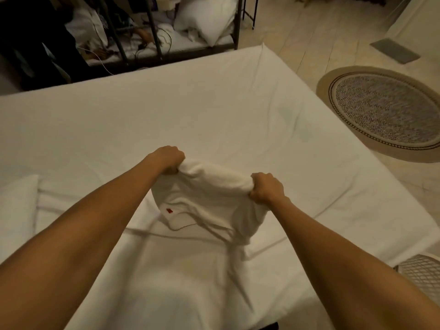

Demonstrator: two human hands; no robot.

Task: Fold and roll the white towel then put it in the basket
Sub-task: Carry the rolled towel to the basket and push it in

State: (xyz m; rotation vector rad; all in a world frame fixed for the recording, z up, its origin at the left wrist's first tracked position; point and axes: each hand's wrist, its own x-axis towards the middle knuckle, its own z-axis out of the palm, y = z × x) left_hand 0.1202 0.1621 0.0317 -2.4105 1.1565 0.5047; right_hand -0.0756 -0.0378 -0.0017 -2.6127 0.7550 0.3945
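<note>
White sheeting covered the bed [214, 103], and the white towel [207, 198] was held bunched above the middle of it. Its far edge was clamped in the left hand [167, 158] at one end and in the right hand [266, 188] at the other, both fists closed. A small red tag [169, 211] was seen on the towel. A wire basket [421, 272] was partly visible past the bed's near right edge, and a round rug [385, 113] lay beyond its right side.

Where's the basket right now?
In the head view, the basket sits at the lower right edge, beside the bed, just outside the right forearm.
</note>
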